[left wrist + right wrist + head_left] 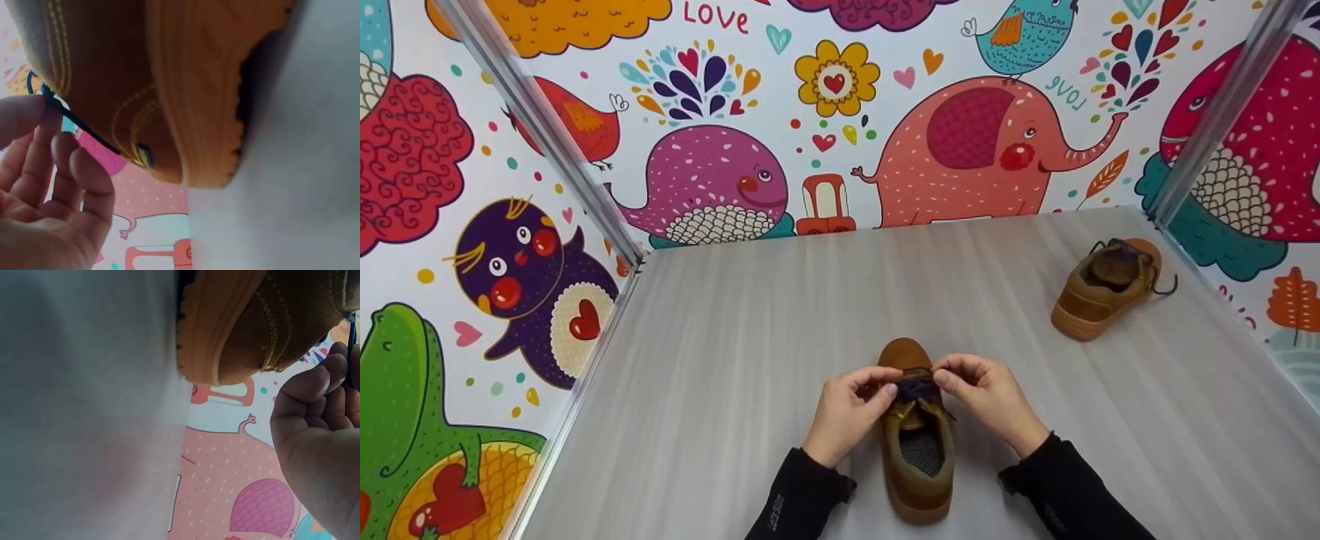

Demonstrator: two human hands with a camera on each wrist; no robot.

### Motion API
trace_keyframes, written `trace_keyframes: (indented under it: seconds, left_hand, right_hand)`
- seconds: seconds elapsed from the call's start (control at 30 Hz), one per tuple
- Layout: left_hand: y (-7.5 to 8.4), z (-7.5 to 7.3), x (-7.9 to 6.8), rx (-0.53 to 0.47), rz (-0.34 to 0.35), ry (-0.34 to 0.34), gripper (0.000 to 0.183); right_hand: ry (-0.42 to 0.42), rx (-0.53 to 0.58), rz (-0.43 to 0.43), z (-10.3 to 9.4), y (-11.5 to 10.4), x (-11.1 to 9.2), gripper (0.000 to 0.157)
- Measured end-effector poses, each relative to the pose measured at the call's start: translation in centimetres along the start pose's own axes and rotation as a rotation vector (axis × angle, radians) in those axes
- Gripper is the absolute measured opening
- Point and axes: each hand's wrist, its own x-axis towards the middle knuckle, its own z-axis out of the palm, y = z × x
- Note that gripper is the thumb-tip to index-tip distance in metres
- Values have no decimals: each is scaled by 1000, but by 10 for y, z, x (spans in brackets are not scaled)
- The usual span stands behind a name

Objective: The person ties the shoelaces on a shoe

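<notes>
A brown shoe (919, 480) stands on the table with its toe pointing away from me and its heel nearest. Dark shoelaces (915, 388) cross over its tongue. On the shoe's left side, my left hand (847, 412) pinches a lace; the left wrist view shows the dark lace (84, 128) running from the fingertips to the shoe's front. From the right side, my right hand (990, 397) pinches another part of the lace, and the right wrist view catches the dark strand (352, 349) at its fingers. The lace ends are too small to make out.
A second brown shoe (1102, 289), its laces loose, stands at the far right of the grey table (720, 360). Walls printed with cartoon animals (960, 157) rise behind and at both sides, with metal posts (547, 135) at the corners.
</notes>
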Motion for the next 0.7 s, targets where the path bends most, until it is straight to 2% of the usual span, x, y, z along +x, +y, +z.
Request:
trace_keyframes:
  seconds: [0.13,0.27,0.33,0.47,0.57,0.7]
  left_hand:
    - [3,-4,-4,-7,-9,-5,15]
    - [6,-10,-7,-2,-26,1,13]
    - [15,-13,-9,5,-49,12,13]
    - [19,-16,-11,28,-68,41,13]
    - [17,-16,-10,45,-82,52,13]
    - [-1,-15,-8,72,-95,76,13]
  right_hand:
    - [-26,-17,53,-4,4,-2,18]
    - [-67,-53,64,-13,24,0,23]
    - [-84,-85,73,-18,35,1,24]
    - [-70,-145,115,-24,41,0,19]
    - [-35,-160,139,-27,40,0,16]
    - [1,-170,157,-28,40,-1,13]
